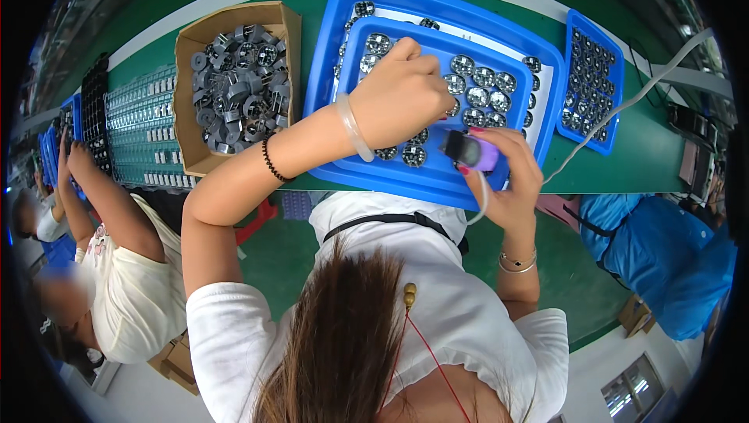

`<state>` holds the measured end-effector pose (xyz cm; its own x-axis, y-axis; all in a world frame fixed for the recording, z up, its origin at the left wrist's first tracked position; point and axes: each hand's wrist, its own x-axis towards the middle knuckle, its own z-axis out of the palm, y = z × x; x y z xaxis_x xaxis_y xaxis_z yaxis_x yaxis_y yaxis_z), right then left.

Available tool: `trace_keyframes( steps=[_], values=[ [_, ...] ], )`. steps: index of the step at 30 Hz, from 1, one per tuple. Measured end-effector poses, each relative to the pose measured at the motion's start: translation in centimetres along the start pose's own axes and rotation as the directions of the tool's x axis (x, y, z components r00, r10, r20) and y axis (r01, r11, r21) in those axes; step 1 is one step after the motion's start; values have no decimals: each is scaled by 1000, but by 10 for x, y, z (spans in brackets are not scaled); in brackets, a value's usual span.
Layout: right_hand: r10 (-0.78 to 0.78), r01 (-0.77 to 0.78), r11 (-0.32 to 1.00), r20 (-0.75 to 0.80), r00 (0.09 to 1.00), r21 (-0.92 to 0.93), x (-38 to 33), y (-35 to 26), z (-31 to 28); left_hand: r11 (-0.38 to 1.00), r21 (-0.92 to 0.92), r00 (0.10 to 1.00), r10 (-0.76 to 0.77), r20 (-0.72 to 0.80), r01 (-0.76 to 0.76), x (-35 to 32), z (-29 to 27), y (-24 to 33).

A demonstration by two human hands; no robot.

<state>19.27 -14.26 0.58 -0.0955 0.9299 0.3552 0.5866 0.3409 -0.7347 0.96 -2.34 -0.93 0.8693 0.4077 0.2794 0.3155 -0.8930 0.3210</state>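
My left hand is closed, fingers curled down, above the upper blue tray. Whatever it may hold is hidden under the fingers. Several small round parts, silvery and dark, lie in that tray beside and beneath the hand. Near the tray's front right, my right hand grips a purple handheld tool with a dark end, blurred by motion. A pale cable hangs by it. The dark end points toward the space just below my left hand.
A larger blue tray lies under the first. Left of it stands a cardboard box of grey round parts. At right are another blue tray of round parts and a hanging cable. A co-worker sits at far left.
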Motion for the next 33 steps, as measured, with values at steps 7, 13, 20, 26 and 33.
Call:
trace_keyframes(
  steps=[7, 13, 20, 26, 33],
  values=[
    [7, -7, 1000, 50, 999, 15, 4, 4, 11, 986, -145, 993, -97, -68, 87, -14, -26, -3],
    [81, -81, 996, -3, 997, 24, -3, 8, 9, 987, -161, 997, -32, -74, 20, -25, -25, 10],
    [251, -176, 946, -271, 929, 274, -30, 10, -2, 995, -85, 996, 37, -85, -44, -20, -17, 13],
    [-38, 37, 999, 2, 999, 37, -19, -4, 4, 997, 35, 997, 73, -22, -73, -10, -3, 17],
    [12, -16, 999, 90, 996, 39, -15, -5, 11, 994, -106, 993, -25, -111, 13, -22, -23, 13]
  ],
)
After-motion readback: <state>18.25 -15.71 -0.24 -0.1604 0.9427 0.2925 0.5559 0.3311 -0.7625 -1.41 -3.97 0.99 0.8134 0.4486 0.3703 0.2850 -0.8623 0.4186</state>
